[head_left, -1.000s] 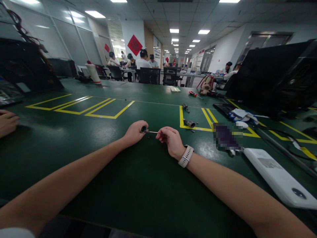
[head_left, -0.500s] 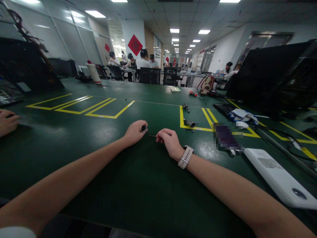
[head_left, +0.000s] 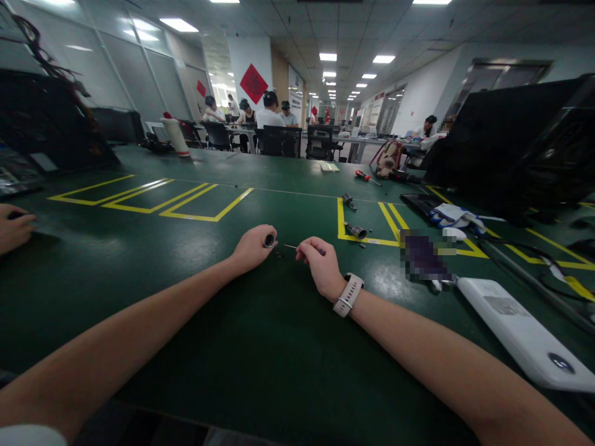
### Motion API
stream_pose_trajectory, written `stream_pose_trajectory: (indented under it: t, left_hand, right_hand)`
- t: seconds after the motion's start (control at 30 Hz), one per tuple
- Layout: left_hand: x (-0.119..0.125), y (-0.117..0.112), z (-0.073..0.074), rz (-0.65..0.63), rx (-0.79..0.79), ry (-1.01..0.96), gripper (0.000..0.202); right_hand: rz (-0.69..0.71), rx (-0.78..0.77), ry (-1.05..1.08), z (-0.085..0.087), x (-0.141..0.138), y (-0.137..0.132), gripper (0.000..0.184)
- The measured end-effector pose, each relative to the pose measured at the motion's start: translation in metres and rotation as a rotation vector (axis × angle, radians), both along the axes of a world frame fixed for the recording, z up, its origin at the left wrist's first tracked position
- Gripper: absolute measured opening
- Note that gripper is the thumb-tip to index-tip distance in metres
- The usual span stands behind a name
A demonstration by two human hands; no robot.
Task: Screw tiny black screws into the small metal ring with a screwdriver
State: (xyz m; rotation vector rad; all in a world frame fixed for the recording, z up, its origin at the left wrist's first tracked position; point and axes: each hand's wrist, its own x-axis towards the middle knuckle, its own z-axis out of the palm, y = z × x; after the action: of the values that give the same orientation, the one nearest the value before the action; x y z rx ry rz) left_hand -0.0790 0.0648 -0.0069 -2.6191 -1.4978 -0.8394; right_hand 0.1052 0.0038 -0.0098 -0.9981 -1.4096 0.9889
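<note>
My left hand [head_left: 251, 249] is closed around a round metal connector shell [head_left: 269, 240], its open end facing me and the rest hidden in the fist. In a pinch, my right hand [head_left: 318, 263] holds a small thin screwdriver [head_left: 290, 247]; its slim shaft points left toward the connector shell, with a gap between them. Part of a dark handle shows at the fingers. A few tiny dark pieces [head_left: 279, 254] lie on the green table [head_left: 260, 347] between my hands. To the right are two more metal connectors [head_left: 357, 231], inside the yellow tape marks.
A red-handled screwdriver [head_left: 365, 177] lies farther back. On the right are a glove [head_left: 456, 218], a blurred-out phone [head_left: 424, 254], a white power bank [head_left: 515, 328] and cables. Another person's hand [head_left: 15, 228] rests at the left edge. Dark monitors [head_left: 506, 142] flank the table.
My right hand has raised the screwdriver tip off the small pieces on the table, up near the height of the connector shell's opening. My left hand stays put.
</note>
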Motion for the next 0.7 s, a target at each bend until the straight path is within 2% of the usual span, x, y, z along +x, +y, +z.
stream_pose_trajectory:
  t: [0.17, 0.43, 0.53, 0.6, 0.7]
  left_hand:
    - [-0.001, 0.001, -0.001, 0.063, 0.002, -0.014, 0.004]
    - [-0.001, 0.003, -0.003, 0.125, -0.027, -0.021, 0.008]
    - [0.0, 0.003, -0.003, 0.129, -0.018, -0.03, 0.007]
    - [0.0, 0.003, -0.002, 0.128, -0.009, -0.032, 0.007]
    - [0.0, 0.003, -0.002, 0.131, -0.027, -0.026, 0.007]
  right_hand:
    - [0.007, -0.08, -0.042, -0.008, -0.003, 0.006, 0.015]
    - [-0.025, -0.099, -0.018, -0.01, -0.002, 0.008, 0.015]
    - [-0.106, -0.024, -0.026, 0.003, -0.001, 0.005, 0.014]
    - [-0.091, 0.024, -0.053, 0.02, -0.004, -0.005, 0.014]
    - [-0.004, 0.007, -0.004, 0.051, -0.011, -0.042, 0.014]
